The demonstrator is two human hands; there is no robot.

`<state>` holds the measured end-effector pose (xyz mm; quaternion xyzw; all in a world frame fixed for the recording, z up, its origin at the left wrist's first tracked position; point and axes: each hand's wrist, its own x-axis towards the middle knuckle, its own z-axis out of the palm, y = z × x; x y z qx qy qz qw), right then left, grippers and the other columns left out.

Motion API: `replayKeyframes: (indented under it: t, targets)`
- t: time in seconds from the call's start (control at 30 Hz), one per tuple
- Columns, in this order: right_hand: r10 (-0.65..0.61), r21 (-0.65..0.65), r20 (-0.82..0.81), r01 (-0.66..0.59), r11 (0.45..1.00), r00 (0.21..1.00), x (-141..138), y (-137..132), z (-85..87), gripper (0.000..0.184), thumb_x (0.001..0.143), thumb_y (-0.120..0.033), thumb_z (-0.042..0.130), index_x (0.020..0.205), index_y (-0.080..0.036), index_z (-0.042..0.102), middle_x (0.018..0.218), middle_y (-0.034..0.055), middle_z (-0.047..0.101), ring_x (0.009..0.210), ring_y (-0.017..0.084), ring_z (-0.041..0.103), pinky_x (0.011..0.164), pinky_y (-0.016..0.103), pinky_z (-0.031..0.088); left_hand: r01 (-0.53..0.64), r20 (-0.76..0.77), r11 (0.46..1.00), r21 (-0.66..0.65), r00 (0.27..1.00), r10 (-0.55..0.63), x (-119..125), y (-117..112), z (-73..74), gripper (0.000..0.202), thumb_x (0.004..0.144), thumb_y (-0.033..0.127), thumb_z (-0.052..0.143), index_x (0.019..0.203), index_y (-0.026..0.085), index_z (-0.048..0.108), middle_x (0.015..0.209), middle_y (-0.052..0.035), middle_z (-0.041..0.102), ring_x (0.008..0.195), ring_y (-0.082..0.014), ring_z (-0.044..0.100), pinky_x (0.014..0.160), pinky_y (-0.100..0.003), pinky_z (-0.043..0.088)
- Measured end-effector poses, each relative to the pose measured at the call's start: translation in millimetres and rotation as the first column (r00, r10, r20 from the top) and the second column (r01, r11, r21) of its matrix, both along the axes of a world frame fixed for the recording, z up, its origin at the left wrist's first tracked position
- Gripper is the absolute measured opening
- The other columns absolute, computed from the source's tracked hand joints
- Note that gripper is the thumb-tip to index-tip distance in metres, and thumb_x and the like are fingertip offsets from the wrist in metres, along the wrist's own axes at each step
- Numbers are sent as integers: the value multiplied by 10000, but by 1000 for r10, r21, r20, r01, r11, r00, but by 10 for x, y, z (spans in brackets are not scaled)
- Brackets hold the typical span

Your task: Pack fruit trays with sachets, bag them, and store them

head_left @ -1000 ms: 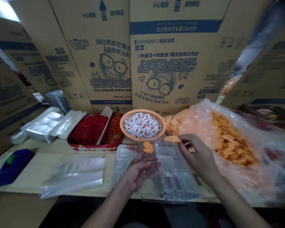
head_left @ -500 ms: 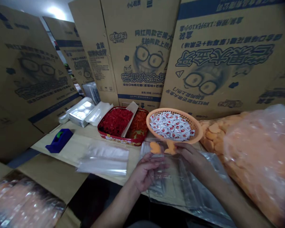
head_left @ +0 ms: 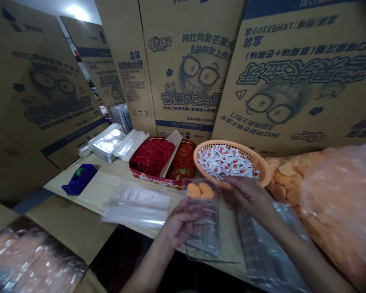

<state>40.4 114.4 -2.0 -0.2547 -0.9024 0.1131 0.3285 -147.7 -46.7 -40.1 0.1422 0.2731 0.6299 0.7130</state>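
Note:
My left hand (head_left: 181,217) is closed on the near part of a clear plastic tray (head_left: 205,236). At the tray's far end, two orange puffy pieces (head_left: 200,190) lie side by side. To the right, my right hand (head_left: 251,197) is at the near rim of an orange perforated basket (head_left: 264,173), its fingers stretched toward the sachets and holding nothing that I can see. Small white sachets with red print (head_left: 227,160) fill that basket. Its fingertips are slightly blurred against the rim.
Behind the tray stands a red tin (head_left: 154,179) of red and orange shreds, with a white divider (head_left: 172,152). Clear bags (head_left: 137,205), a blue tape dispenser (head_left: 80,179) and stacked trays (head_left: 106,142) lie leftward. A large bag of orange pieces (head_left: 332,203) is right; cartons (head_left: 189,24) line the back.
My right hand has let go of an orange piece, which now lies beside the other in the tray. That hand has moved right to the basket's rim. The view has shifted slightly.

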Motion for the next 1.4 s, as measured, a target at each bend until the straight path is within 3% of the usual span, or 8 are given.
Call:
replayKeyframes:
  t: [0.1,0.27,0.5,0.8,0.97,1.07,1.17,1.4]
  targets:
    - [-225,-225,145,253,941,964,-61,448,-40,242,845,-206,442,1009,-186,619,1001,106,663,915,245,615,787,375,477,-37,4,999,-9,999,37,-140,-55,-49,462,660,-9,604,1060,214,541,1196,-81,591,1105,-286,565,853,-479,495]
    - [-102,-451,456,329,830,884,-376,945,-124,97,695,-215,635,772,-155,642,773,86,670,709,239,620,664,330,476,-51,-18,998,35,999,51,-306,-115,-144,502,666,-22,573,1089,248,566,1278,-74,537,1174,-284,507,883,-512,469]
    - [-30,-614,402,294,733,915,-756,887,-216,144,686,-232,623,799,-144,640,695,49,652,619,177,590,553,261,448,-74,-42,997,33,996,75,-405,-116,-192,536,654,-1,596,1124,257,582,1322,-83,510,1237,-323,443,929,-555,421]
    - [-247,-634,346,420,650,905,-523,1017,-88,256,649,-376,710,682,-175,554,515,-16,518,457,125,467,428,237,359,-89,-9,995,51,996,89,-491,-41,-238,529,654,-18,581,1111,247,545,1287,-88,534,1189,-296,494,904,-525,449]
    - [-318,-757,106,283,589,942,-467,932,89,302,662,-457,673,743,-212,517,608,9,570,513,151,512,468,263,413,-95,1,995,43,996,95,-450,3,-221,544,639,-23,588,1121,224,537,1269,-89,541,1179,-293,504,905,-536,451]
    - [-188,-770,0,120,626,982,-586,707,220,351,639,-483,670,833,-225,532,624,-8,568,521,155,509,471,263,407,-69,30,996,62,997,67,-430,1,-193,539,637,-24,581,1120,213,540,1266,-90,542,1166,-294,515,894,-544,456]
    - [162,-708,-16,-125,695,987,-802,362,323,322,652,-468,656,832,-220,557,679,-7,583,607,166,540,534,262,428,-34,45,993,109,999,29,-432,-25,-153,510,631,-27,580,1084,207,562,1254,-78,552,1182,-303,504,910,-545,448]
    - [613,-640,129,-407,652,779,-1295,-221,285,71,734,-231,527,788,-202,562,767,-2,611,716,149,566,615,243,436,6,58,990,137,998,-14,-452,-85,-91,603,600,-35,592,1141,227,540,1011,-35,646,1154,-286,538,932,-572,422]
